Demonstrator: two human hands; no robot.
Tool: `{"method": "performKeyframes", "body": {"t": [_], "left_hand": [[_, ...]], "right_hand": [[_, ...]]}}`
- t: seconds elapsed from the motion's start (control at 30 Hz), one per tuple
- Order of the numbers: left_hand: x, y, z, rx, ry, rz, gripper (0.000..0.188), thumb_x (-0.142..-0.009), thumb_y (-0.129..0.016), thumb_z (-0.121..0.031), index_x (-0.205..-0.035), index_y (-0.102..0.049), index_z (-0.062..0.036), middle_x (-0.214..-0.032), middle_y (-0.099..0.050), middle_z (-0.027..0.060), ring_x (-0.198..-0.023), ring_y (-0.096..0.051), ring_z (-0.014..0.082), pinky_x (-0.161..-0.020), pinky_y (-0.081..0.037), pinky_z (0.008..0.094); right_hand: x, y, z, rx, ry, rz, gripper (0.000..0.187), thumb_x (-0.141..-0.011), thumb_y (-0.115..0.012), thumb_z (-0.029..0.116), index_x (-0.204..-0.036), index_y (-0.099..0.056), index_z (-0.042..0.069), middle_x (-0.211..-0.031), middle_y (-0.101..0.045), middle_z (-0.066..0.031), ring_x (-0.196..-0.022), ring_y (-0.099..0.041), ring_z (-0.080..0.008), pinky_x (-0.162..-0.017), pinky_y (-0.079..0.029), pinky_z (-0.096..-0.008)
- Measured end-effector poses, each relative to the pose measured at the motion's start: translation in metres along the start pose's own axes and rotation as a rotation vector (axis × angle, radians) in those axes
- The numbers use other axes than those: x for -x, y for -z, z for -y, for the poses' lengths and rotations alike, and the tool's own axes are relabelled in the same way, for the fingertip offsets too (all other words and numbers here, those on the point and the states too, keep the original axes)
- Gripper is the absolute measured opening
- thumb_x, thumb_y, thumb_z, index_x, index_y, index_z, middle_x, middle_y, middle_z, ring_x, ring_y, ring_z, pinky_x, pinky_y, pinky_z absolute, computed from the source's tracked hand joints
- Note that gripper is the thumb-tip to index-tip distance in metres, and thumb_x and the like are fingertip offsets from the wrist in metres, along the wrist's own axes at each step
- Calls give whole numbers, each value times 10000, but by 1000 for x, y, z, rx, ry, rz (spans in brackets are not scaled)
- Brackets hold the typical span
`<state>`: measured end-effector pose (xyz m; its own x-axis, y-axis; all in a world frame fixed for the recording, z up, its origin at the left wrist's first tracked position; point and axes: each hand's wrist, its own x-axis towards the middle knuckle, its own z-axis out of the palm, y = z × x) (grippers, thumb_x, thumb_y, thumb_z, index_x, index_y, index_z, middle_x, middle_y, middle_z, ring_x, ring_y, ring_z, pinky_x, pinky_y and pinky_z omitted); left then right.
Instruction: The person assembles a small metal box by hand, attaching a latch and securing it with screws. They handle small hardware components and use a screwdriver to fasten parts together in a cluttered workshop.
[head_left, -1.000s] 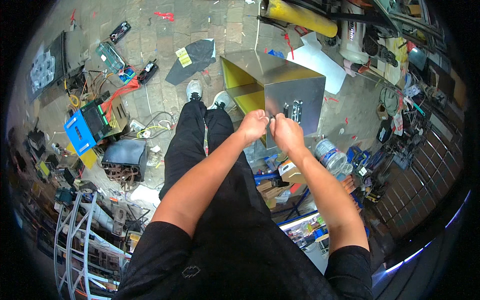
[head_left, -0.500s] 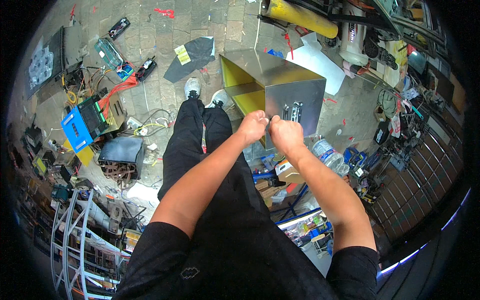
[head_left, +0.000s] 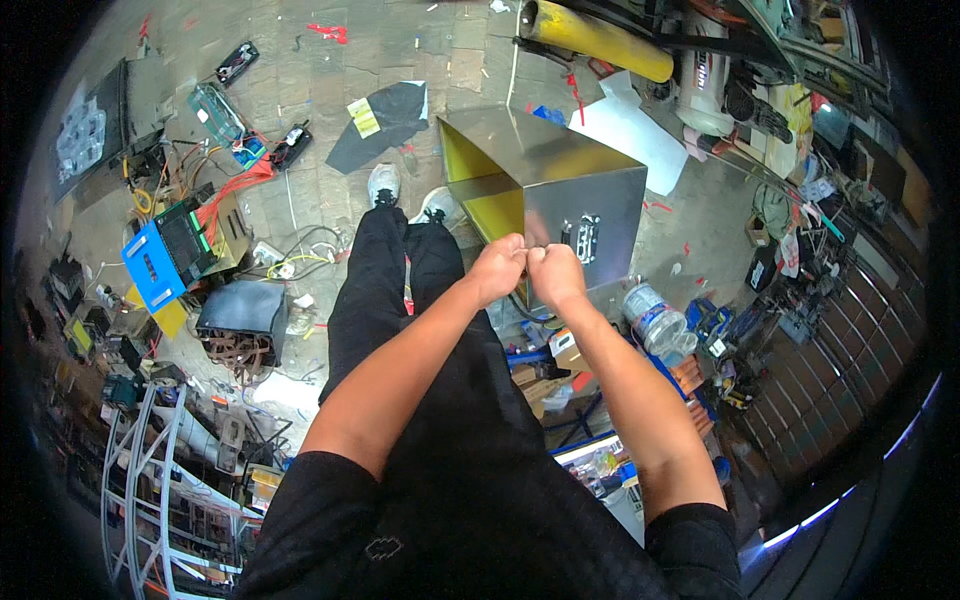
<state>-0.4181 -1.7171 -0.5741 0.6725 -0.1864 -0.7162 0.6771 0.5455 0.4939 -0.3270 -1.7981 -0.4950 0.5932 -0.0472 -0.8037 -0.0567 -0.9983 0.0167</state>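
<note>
A metal box (head_left: 610,200) with bare silver outer faces and a yellow inside stands just beyond my hands, its open side facing left. A metal fitting, perhaps a handle or latch, (head_left: 581,240) shows on its near face. My left hand (head_left: 499,268) and my right hand (head_left: 556,274) meet in front of the box's near left edge, knuckles almost touching. Both hands are closed, with thumbs and fingers pressed together. Whatever they pinch, the box's edge or something small, is hidden by the fingers.
A yellow cylinder (head_left: 600,40) and a white sheet (head_left: 632,130) lie beyond the box. Clear plastic buckets (head_left: 655,320) stand to the right. On the left are a blue-and-black case (head_left: 155,260), loose cables and a black box (head_left: 240,310). A grey metal frame (head_left: 165,490) rises at lower left.
My hands have come closer together, the right one shifting left and slightly toward me. The box appears tilted or turned a little, and its inner divider shows less.
</note>
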Motion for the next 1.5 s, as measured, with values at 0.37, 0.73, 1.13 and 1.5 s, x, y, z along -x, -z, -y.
{"method": "performKeyframes", "body": {"t": [0.37,0.73,1.13,1.5], "left_hand": [[-13,-3,31,61,-113,32,132,-1016,-499,-74,-1101,-584,-20,-1031,-653,45,-890,-613,113,-759,-527,294],[-9,-24,-1,-261,-187,-279,109,-953,-609,-60,-878,-552,-4,-733,-614,80,-697,-572,137,-659,-481,350],[-9,-17,-1,-120,-69,-86,126,-984,-592,-113,-905,-562,-20,-768,-642,61,-720,-617,142,-633,-495,318],[-14,-3,10,55,-11,42,262,-1069,-497,-259,-996,-569,-18,-887,-632,47,-737,-609,130,-717,-555,324]], "right_hand": [[3,-2,-5,-40,106,-64,476,-939,-433,315,-878,-696,-77,-917,-665,-334,-935,-651,-491,-853,-500,-519],[9,3,-22,-122,207,-161,469,-993,-402,356,-865,-634,-31,-920,-659,-316,-898,-617,-527,-810,-487,-577],[11,36,-8,642,387,25,316,-967,-516,304,-889,-663,36,-794,-731,-193,-765,-735,-382,-680,-576,-500],[-7,19,-12,189,201,188,489,-955,-454,362,-925,-727,-43,-941,-704,-285,-904,-688,-457,-826,-531,-509]]}}
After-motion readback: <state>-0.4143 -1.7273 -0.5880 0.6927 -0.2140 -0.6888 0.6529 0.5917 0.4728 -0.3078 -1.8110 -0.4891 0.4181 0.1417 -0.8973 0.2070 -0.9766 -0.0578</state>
